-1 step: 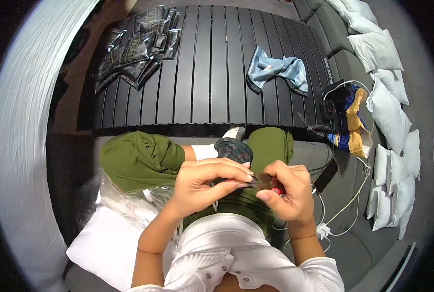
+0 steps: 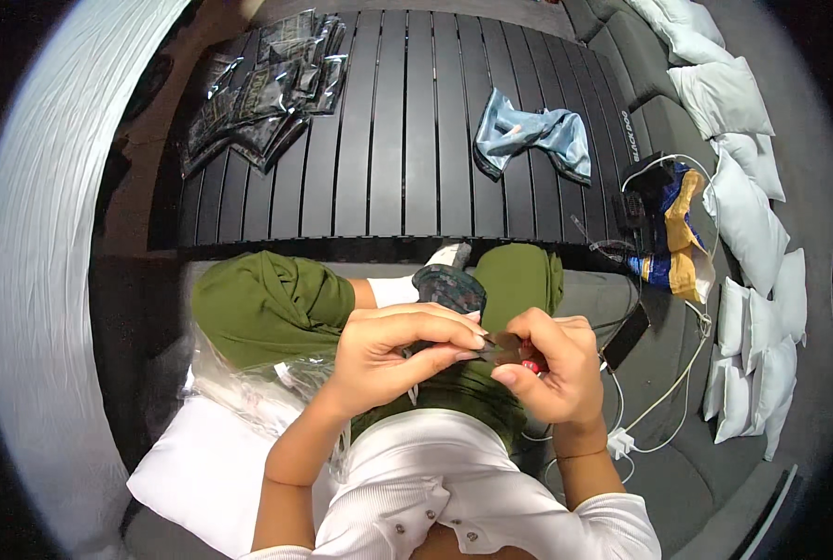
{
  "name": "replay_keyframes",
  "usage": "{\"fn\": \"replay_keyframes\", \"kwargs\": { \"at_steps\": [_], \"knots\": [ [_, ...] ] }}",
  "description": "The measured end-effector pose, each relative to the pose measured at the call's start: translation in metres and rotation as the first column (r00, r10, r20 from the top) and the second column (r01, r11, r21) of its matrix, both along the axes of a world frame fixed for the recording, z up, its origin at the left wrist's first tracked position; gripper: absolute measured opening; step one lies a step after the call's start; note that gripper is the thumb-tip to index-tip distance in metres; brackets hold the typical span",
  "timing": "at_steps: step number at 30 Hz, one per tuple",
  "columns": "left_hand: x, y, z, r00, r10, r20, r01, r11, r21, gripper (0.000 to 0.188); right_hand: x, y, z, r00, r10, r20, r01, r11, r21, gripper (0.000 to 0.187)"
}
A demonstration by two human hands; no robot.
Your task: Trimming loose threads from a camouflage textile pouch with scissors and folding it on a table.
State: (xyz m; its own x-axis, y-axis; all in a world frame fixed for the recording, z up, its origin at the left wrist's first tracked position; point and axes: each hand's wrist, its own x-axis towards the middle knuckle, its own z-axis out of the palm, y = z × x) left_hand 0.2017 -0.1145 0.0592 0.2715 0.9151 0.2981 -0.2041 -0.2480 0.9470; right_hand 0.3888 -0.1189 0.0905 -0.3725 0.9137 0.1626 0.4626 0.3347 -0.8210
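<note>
Over my lap, my left hand (image 2: 412, 350) pinches the edge of a dark patterned cloth piece (image 2: 449, 287) between thumb and fingertips. The cloth's rounded part shows beyond those fingers, and the rest is hidden by the hand. Close beside it, my right hand (image 2: 558, 362) is closed on a small tool with a red handle (image 2: 531, 366). A flat, brownish metallic part (image 2: 504, 349) of it lies between the two hands, right at the left fingertips. The exact kind of tool is hard to make out because my fingers cover much of it.
A black slatted table (image 2: 388, 140) stands ahead, bearing clear-wrapped dark packets (image 2: 267, 89) and a light-blue satin cloth piece (image 2: 533, 135). To the right are a blue-and-yellow bag (image 2: 683, 233), white cables (image 2: 664, 397) and several white pillows (image 2: 748, 219). Clear plastic (image 2: 248, 387) and a white pillow (image 2: 211, 476) lie left.
</note>
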Motion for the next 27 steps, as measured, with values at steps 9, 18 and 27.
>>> {"fn": "replay_keyframes", "kwargs": {
  "at_steps": [9,18,27],
  "knots": [
    [-0.002,0.0,-0.003,0.992,-0.069,0.101,0.086,0.982,-0.168,0.007,0.0,0.006,0.006,0.997,0.079,0.006,-0.079,0.997,0.008,0.039],
    [-0.009,0.004,-0.011,0.948,-0.213,0.237,0.264,0.942,-0.207,0.012,0.002,0.013,0.008,0.984,0.165,0.065,-0.165,0.986,0.0,0.042],
    [-0.011,0.007,-0.007,0.948,-0.192,0.254,0.281,0.88,-0.384,0.008,0.003,0.019,0.007,0.963,0.241,0.118,-0.243,0.97,-0.001,0.04]
  ]
}}
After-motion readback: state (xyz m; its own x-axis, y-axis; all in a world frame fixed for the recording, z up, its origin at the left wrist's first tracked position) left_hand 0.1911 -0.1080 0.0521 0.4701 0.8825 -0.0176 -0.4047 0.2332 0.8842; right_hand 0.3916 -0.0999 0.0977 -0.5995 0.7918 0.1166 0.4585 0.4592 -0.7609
